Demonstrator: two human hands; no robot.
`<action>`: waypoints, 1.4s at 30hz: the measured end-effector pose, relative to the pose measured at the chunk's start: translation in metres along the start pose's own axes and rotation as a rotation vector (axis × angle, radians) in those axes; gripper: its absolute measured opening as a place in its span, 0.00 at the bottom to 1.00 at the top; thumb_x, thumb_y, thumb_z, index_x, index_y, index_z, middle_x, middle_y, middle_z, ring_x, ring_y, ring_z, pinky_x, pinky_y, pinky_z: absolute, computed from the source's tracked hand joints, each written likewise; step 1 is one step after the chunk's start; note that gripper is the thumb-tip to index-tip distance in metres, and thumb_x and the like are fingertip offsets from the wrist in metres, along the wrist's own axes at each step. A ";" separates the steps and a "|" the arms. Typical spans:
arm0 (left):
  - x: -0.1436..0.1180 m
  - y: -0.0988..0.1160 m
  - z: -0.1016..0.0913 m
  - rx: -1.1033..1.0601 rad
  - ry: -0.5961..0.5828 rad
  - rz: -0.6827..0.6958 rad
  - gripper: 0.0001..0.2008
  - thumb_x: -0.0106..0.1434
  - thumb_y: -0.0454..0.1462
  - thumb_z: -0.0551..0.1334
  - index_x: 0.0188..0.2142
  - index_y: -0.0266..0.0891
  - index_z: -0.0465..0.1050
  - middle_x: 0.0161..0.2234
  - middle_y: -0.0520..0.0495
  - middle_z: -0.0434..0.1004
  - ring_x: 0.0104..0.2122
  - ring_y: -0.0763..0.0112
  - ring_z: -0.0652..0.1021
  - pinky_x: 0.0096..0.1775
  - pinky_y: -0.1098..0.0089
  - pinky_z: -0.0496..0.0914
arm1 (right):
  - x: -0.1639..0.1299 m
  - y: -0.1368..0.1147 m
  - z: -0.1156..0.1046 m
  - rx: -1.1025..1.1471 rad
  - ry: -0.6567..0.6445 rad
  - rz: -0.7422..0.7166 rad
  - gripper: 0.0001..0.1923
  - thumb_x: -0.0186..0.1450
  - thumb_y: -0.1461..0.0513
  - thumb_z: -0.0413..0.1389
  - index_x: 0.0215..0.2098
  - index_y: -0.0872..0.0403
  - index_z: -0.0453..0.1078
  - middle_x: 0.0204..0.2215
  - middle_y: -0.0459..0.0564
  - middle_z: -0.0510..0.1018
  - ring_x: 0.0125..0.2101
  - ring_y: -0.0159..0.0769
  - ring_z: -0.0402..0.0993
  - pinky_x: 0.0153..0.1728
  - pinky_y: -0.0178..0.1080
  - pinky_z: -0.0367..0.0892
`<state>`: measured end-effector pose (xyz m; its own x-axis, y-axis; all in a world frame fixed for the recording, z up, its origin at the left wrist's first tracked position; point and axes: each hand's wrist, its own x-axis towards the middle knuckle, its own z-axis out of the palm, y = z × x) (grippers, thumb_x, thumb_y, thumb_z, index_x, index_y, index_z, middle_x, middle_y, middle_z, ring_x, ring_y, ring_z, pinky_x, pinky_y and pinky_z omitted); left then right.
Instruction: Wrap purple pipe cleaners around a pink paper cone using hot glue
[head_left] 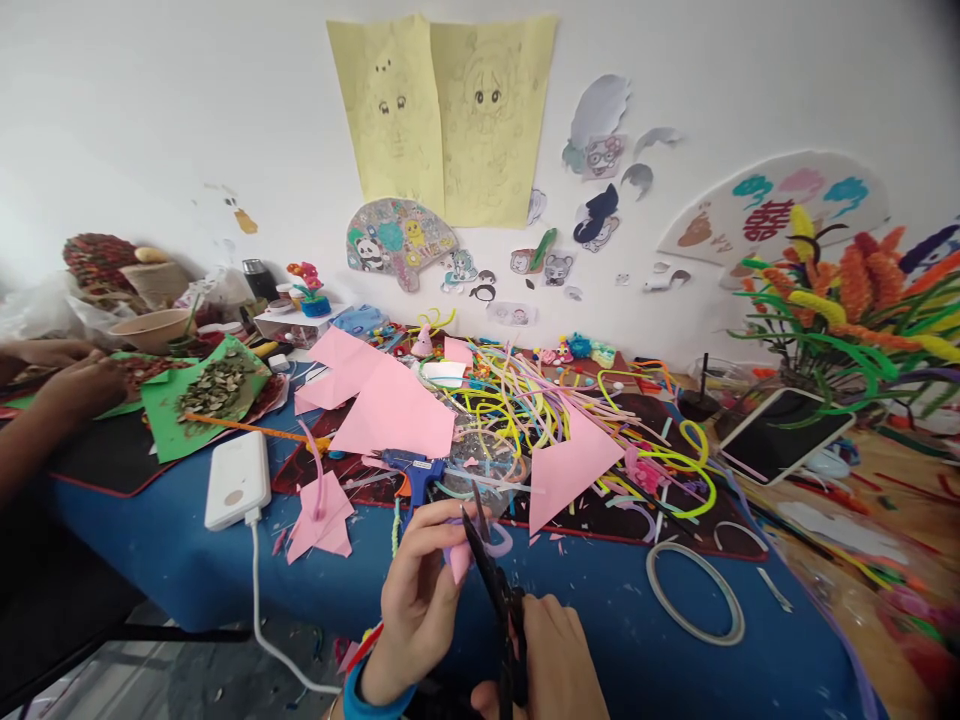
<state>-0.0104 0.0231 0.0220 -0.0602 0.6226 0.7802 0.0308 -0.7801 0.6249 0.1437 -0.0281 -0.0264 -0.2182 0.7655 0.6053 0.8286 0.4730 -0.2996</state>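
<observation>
1. Currently, from my remote seat, I see the left hand (418,590) pinching a small pink piece (459,563) beside a purple strip (499,541), on the near side of the blue glue gun (420,480).
2. The right hand (559,650) grips black scissors (493,578), blades parted; so close, a slip could nick the left.
3. A loosened pinch could drop the piece.
</observation>
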 end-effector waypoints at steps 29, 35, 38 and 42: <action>-0.002 -0.005 0.003 0.013 0.003 -0.024 0.12 0.72 0.30 0.57 0.51 0.42 0.74 0.51 0.38 0.78 0.51 0.58 0.81 0.48 0.60 0.78 | 0.000 0.008 0.001 0.027 0.012 -0.018 0.27 0.72 0.39 0.43 0.38 0.52 0.67 0.28 0.51 0.75 0.27 0.46 0.71 0.30 0.46 0.68; -0.001 -0.006 0.004 0.043 0.049 -0.021 0.11 0.71 0.30 0.59 0.50 0.42 0.75 0.49 0.39 0.79 0.49 0.59 0.82 0.45 0.61 0.79 | 0.004 -0.005 -0.001 0.029 0.070 0.084 0.27 0.75 0.41 0.36 0.37 0.51 0.63 0.26 0.48 0.72 0.27 0.45 0.70 0.31 0.46 0.65; 0.000 -0.006 0.005 0.056 0.072 -0.029 0.10 0.71 0.31 0.60 0.49 0.41 0.76 0.47 0.39 0.80 0.47 0.58 0.83 0.45 0.61 0.79 | 0.005 -0.005 -0.002 0.068 0.044 0.110 0.27 0.75 0.42 0.36 0.33 0.50 0.62 0.23 0.46 0.70 0.25 0.43 0.68 0.28 0.43 0.63; 0.001 -0.005 0.006 0.056 0.117 -0.041 0.09 0.70 0.32 0.62 0.48 0.41 0.78 0.46 0.40 0.81 0.46 0.60 0.83 0.44 0.63 0.79 | 0.006 -0.003 -0.003 0.125 0.035 0.118 0.27 0.75 0.42 0.38 0.31 0.49 0.62 0.22 0.45 0.69 0.23 0.41 0.67 0.26 0.42 0.63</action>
<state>-0.0051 0.0284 0.0199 -0.1787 0.6402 0.7472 0.0813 -0.7472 0.6596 0.1415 -0.0268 -0.0197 -0.1031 0.8045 0.5849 0.7763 0.4327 -0.4583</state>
